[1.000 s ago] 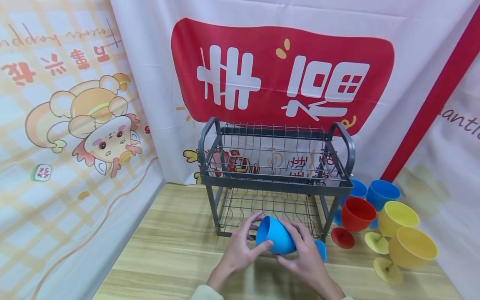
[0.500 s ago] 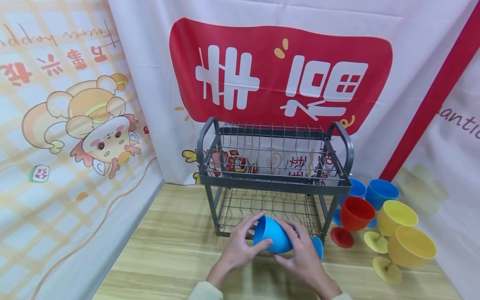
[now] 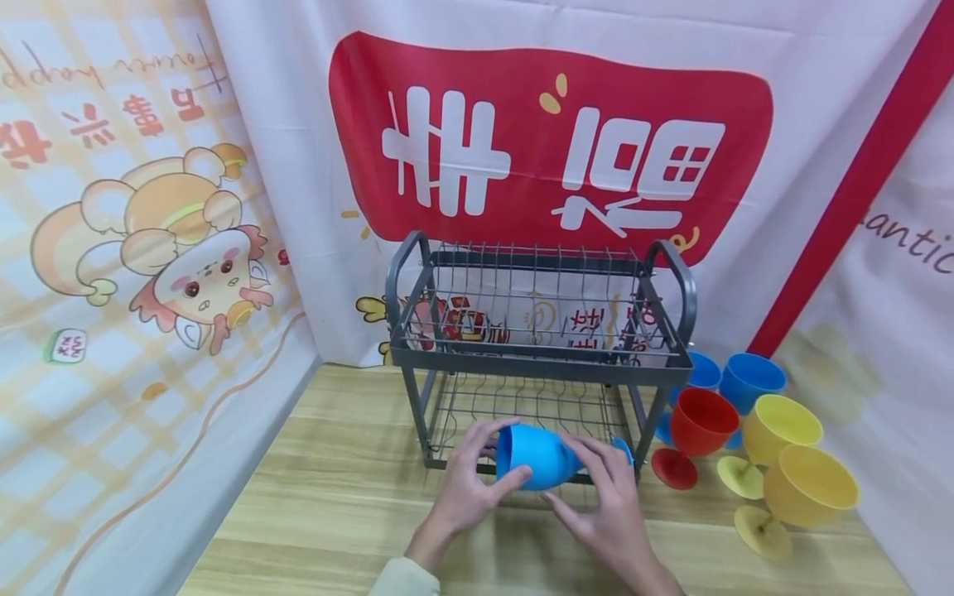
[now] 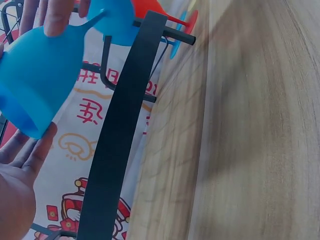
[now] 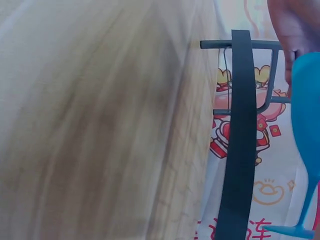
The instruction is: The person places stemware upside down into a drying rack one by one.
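Goblet (image 3: 532,458) held sideways before the rack (image 3: 540,369)

The blue goblet lies nearly level in the air above the table (image 3: 328,497), in front of the rack's lower tier, its mouth toward the left hand (image 3: 464,478) and its foot to the right. The left hand pinches it at the rim, thumb on the near side and fingers on the far side. The right hand (image 3: 609,505) touches the base of the bowl, by the stem, with long, fairly straight fingers; its thumb is spread below, seemingly off the goblet.

The dark rack has two wire tiers and a curved handle at each end. To its right, all upright, stand a red goblet (image 3: 703,424), two yellow goblets (image 3: 782,429) and two blue goblets (image 3: 753,383), the blue pair farthest back. Behind hangs a white cloth (image 3: 283,149) with a red panel (image 3: 537,149).
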`<action>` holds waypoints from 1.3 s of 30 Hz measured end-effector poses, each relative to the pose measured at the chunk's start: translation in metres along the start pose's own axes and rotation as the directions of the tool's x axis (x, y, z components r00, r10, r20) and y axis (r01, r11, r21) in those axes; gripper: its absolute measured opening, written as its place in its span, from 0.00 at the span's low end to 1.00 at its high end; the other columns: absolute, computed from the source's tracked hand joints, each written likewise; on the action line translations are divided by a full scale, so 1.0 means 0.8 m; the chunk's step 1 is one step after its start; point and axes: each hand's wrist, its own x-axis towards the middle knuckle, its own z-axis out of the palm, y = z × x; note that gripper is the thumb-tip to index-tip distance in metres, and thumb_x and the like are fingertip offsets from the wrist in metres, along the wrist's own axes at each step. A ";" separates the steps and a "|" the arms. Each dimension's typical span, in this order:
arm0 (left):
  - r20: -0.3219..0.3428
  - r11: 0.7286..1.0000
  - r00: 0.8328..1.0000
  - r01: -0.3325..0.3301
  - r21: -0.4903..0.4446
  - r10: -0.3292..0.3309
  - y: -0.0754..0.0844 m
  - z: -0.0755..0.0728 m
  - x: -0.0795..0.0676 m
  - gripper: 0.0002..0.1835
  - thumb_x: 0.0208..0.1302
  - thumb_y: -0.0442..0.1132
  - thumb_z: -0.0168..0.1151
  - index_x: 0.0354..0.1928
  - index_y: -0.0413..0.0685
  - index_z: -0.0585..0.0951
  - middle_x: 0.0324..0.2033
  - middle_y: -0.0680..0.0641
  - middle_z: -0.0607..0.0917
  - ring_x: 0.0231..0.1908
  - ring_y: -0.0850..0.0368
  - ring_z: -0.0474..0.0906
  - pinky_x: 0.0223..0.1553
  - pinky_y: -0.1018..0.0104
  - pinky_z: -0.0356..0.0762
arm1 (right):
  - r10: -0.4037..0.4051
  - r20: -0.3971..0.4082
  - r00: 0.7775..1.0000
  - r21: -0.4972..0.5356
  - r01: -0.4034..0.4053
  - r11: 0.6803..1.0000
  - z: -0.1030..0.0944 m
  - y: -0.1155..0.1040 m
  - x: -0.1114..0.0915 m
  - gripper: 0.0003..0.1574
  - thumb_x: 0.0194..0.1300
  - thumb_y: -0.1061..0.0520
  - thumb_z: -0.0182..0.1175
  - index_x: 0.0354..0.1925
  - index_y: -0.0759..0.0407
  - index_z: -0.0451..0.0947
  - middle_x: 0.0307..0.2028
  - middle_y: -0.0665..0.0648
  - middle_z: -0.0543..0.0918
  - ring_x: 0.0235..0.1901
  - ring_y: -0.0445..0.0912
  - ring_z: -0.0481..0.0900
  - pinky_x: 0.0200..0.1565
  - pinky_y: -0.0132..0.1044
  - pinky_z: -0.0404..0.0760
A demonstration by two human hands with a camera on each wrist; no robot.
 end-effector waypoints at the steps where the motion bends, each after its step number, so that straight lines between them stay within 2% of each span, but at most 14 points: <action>1: -0.017 1.000 1.000 -0.010 0.009 0.010 -0.001 0.000 0.000 0.33 0.64 0.53 0.74 0.71 0.73 0.75 0.60 0.52 0.80 0.51 0.55 0.82 0.50 0.56 0.86 | -0.001 -0.032 0.999 0.015 0.002 1.000 -0.001 -0.001 -0.002 0.55 0.38 0.55 0.91 0.66 0.52 0.80 0.62 0.57 0.81 0.61 0.50 0.75 0.60 0.36 0.84; 3: -0.048 1.000 0.999 -0.019 0.019 0.020 -0.001 0.002 0.000 0.34 0.64 0.53 0.74 0.71 0.67 0.75 0.60 0.51 0.80 0.51 0.56 0.82 0.50 0.54 0.87 | 0.004 -0.070 0.998 0.044 -0.001 0.999 -0.002 -0.002 -0.004 0.48 0.39 0.57 0.89 0.60 0.56 0.82 0.58 0.56 0.82 0.57 0.48 0.78 0.60 0.23 0.80; 5: -0.081 1.000 0.997 -0.015 0.011 0.016 -0.001 0.003 -0.001 0.35 0.63 0.52 0.73 0.72 0.63 0.75 0.60 0.50 0.80 0.50 0.57 0.82 0.49 0.53 0.87 | 0.037 -0.072 0.997 0.078 -0.031 0.996 -0.002 -0.003 -0.007 0.42 0.41 0.57 0.88 0.56 0.58 0.83 0.54 0.54 0.83 0.53 0.45 0.80 0.58 0.19 0.78; 8: -0.126 0.999 0.992 0.006 -0.044 -0.011 0.000 0.007 -0.001 0.35 0.63 0.50 0.74 0.71 0.58 0.74 0.60 0.49 0.79 0.50 0.57 0.82 0.50 0.54 0.88 | 0.143 -0.015 0.990 0.104 -0.141 0.985 0.001 -0.003 -0.009 0.36 0.49 0.54 0.86 0.55 0.55 0.83 0.53 0.49 0.84 0.50 0.42 0.82 0.52 0.31 0.86; 12: -0.130 0.987 0.990 0.030 -0.158 -0.051 0.000 0.011 -0.002 0.37 0.61 0.46 0.77 0.70 0.51 0.71 0.62 0.45 0.77 0.52 0.53 0.84 0.54 0.57 0.88 | 0.270 0.097 0.958 0.129 -0.281 0.951 0.003 -0.003 -0.011 0.36 0.56 0.48 0.83 0.61 0.47 0.82 0.56 0.44 0.86 0.54 0.42 0.84 0.54 0.46 0.89; 15: -0.099 0.973 0.992 0.057 -0.225 -0.081 -0.001 0.011 -0.003 0.39 0.58 0.43 0.79 0.68 0.49 0.68 0.64 0.43 0.76 0.56 0.48 0.85 0.58 0.60 0.86 | 0.295 0.154 0.943 0.165 -0.319 0.933 0.002 -0.002 -0.012 0.39 0.57 0.47 0.82 0.65 0.45 0.80 0.60 0.45 0.86 0.57 0.42 0.85 0.56 0.48 0.89; 18: -0.057 0.967 0.992 0.099 -0.233 -0.115 -0.004 0.010 -0.002 0.41 0.55 0.43 0.82 0.67 0.51 0.68 0.65 0.43 0.77 0.60 0.47 0.83 0.60 0.60 0.84 | 0.330 0.201 0.922 0.221 -0.371 0.902 0.000 -0.002 -0.010 0.41 0.58 0.46 0.81 0.67 0.43 0.78 0.62 0.44 0.85 0.56 0.40 0.86 0.56 0.42 0.88; 20: -0.021 0.973 0.992 0.120 -0.200 -0.126 -0.006 0.009 -0.002 0.42 0.54 0.45 0.83 0.68 0.54 0.69 0.65 0.45 0.78 0.61 0.48 0.82 0.60 0.59 0.83 | 0.384 0.243 0.891 0.280 -0.443 0.852 -0.001 -0.003 -0.008 0.41 0.59 0.46 0.80 0.69 0.42 0.77 0.62 0.44 0.85 0.54 0.39 0.86 0.55 0.39 0.88; 24: 0.057 0.983 0.989 0.140 -0.122 -0.134 -0.011 0.012 0.000 0.46 0.55 0.51 0.82 0.74 0.61 0.68 0.67 0.48 0.80 0.64 0.49 0.79 0.60 0.58 0.81 | 0.507 0.316 0.802 0.402 -0.597 0.694 -0.003 -0.006 0.000 0.41 0.62 0.44 0.78 0.70 0.41 0.75 0.62 0.45 0.85 0.54 0.41 0.87 0.55 0.37 0.86; 26: 0.078 0.987 0.989 0.130 -0.097 -0.123 -0.013 0.014 0.001 0.48 0.56 0.52 0.82 0.77 0.59 0.68 0.68 0.47 0.79 0.65 0.48 0.78 0.61 0.55 0.81 | 0.531 0.334 0.779 0.444 -0.627 0.640 -0.002 -0.009 0.004 0.41 0.62 0.45 0.78 0.70 0.43 0.75 0.63 0.48 0.84 0.55 0.44 0.86 0.56 0.39 0.85; 28: 0.081 0.989 0.990 0.125 -0.073 -0.119 -0.014 0.016 0.001 0.50 0.55 0.53 0.82 0.78 0.58 0.67 0.69 0.46 0.79 0.65 0.47 0.78 0.61 0.51 0.81 | 0.530 0.347 0.774 0.442 -0.634 0.635 0.000 -0.012 0.008 0.42 0.61 0.45 0.78 0.70 0.43 0.75 0.64 0.49 0.83 0.56 0.46 0.86 0.56 0.38 0.84; 31: 0.069 0.992 0.991 0.119 -0.042 -0.116 -0.014 0.018 0.000 0.52 0.53 0.55 0.83 0.79 0.57 0.68 0.69 0.45 0.78 0.64 0.46 0.78 0.60 0.47 0.81 | 0.524 0.358 0.773 0.411 -0.634 0.655 0.005 -0.017 0.013 0.45 0.59 0.43 0.80 0.71 0.43 0.74 0.64 0.51 0.82 0.57 0.48 0.84 0.56 0.39 0.82; 34: 0.063 0.993 0.991 0.116 -0.029 -0.114 -0.011 0.022 0.001 0.52 0.52 0.54 0.84 0.78 0.59 0.68 0.69 0.46 0.78 0.64 0.47 0.78 0.59 0.48 0.82 | 0.537 0.375 0.756 0.358 -0.652 0.668 0.009 -0.019 0.018 0.50 0.56 0.37 0.80 0.72 0.43 0.73 0.64 0.51 0.82 0.59 0.48 0.81 0.59 0.43 0.82; 39: 0.071 0.995 0.993 0.093 -0.030 -0.091 -0.009 0.032 0.000 0.53 0.50 0.49 0.85 0.77 0.57 0.68 0.68 0.46 0.77 0.63 0.46 0.79 0.59 0.51 0.82 | 0.554 0.418 0.720 0.311 -0.687 0.657 0.009 -0.015 0.020 0.57 0.55 0.32 0.79 0.75 0.48 0.69 0.66 0.56 0.81 0.61 0.52 0.80 0.63 0.54 0.82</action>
